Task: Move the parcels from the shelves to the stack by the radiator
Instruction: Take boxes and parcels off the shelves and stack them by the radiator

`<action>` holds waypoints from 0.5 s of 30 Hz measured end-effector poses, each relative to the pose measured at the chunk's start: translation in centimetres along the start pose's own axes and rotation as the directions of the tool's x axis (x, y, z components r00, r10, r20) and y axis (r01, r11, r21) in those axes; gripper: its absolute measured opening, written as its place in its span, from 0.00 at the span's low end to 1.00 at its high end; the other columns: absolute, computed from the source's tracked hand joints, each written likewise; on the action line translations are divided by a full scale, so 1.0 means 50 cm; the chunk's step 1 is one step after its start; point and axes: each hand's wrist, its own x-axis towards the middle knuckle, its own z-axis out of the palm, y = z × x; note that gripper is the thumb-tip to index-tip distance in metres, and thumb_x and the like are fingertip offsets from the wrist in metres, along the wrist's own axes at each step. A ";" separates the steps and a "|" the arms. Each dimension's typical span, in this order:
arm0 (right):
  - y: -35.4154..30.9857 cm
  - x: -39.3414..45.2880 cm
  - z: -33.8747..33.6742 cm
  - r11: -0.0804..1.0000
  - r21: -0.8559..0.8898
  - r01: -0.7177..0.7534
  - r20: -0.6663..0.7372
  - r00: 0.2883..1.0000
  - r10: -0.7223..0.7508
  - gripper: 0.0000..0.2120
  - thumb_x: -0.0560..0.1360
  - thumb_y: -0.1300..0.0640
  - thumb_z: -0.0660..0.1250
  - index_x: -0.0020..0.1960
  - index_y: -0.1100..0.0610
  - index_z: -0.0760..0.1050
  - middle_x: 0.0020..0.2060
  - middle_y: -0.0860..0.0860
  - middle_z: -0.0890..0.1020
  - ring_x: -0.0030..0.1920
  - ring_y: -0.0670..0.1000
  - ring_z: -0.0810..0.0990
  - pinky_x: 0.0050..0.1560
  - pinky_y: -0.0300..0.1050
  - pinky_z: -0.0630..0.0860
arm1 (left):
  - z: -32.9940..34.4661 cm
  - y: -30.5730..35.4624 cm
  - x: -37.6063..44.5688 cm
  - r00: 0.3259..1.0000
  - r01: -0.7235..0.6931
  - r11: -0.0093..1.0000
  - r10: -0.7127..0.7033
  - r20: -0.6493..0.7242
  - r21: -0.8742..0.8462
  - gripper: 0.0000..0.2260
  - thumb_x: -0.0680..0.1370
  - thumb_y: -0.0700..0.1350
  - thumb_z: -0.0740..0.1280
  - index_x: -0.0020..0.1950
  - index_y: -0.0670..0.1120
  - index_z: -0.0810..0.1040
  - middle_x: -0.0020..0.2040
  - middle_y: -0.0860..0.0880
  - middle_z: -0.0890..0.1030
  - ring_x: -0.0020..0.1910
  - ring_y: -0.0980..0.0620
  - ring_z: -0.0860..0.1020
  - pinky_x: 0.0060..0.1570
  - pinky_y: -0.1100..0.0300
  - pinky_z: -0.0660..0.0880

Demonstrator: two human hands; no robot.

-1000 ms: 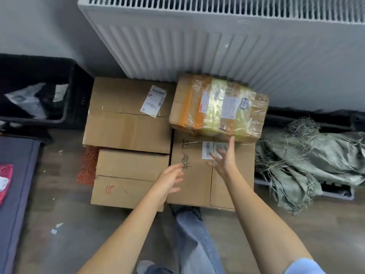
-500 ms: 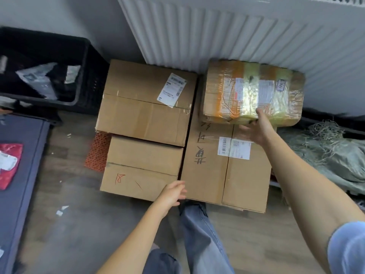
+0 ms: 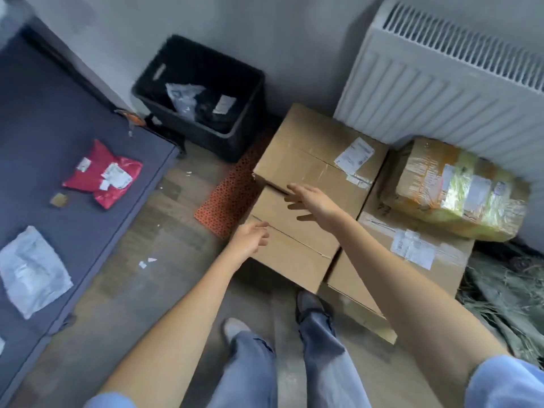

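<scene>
A tape-wrapped brown and yellow parcel lies on a large cardboard box beside the white radiator. Two more cardboard boxes sit left of it: a labelled one at the back and a lower one in front. My right hand hovers over these boxes with fingers spread, holding nothing. My left hand hangs loosely curled at the lower box's left edge, empty. A red mailer and a white mailer lie on a dark blue surface at the left.
A black crate holding bags stands against the grey wall. An orange perforated mat lies on the wood floor beside the boxes. Woven sacks with frayed fibres lie at the right. My legs and shoes are at the bottom centre.
My right hand has let go of the tape-wrapped parcel and swung left over the boxes. The view has turned left, bringing the blue surface with its mailers into sight.
</scene>
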 end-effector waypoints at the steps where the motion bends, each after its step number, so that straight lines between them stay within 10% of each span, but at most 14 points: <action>1: -0.041 -0.029 0.054 0.998 -0.046 0.041 0.033 0.999 -0.040 0.20 0.81 0.47 0.53 0.69 0.56 0.66 0.64 0.55 0.74 0.60 0.55 0.74 0.59 0.53 0.71 | -0.068 -0.004 -0.046 1.000 -0.012 1.000 0.013 -0.026 0.011 0.15 0.80 0.39 0.55 0.65 0.44 0.73 0.51 0.46 0.76 0.45 0.52 0.76 0.44 0.60 0.70; 7: -0.249 -0.206 0.349 0.966 -0.179 0.187 0.201 0.968 -0.150 0.15 0.81 0.49 0.54 0.63 0.52 0.70 0.63 0.57 0.76 0.63 0.57 0.74 0.64 0.56 0.70 | -0.495 0.013 -0.320 0.942 -0.135 0.988 0.103 -0.320 -0.080 0.12 0.80 0.39 0.55 0.61 0.46 0.73 0.51 0.45 0.77 0.39 0.55 0.75 0.39 0.64 0.67; 15: -0.595 -0.329 0.548 0.837 -0.257 0.483 0.319 0.860 -0.399 0.18 0.80 0.50 0.55 0.68 0.55 0.67 0.65 0.55 0.74 0.60 0.53 0.74 0.62 0.54 0.70 | -0.816 0.112 -0.535 0.621 -0.514 0.849 0.268 -0.736 -0.124 0.11 0.80 0.38 0.58 0.59 0.43 0.76 0.57 0.44 0.77 0.53 0.51 0.73 0.44 0.60 0.71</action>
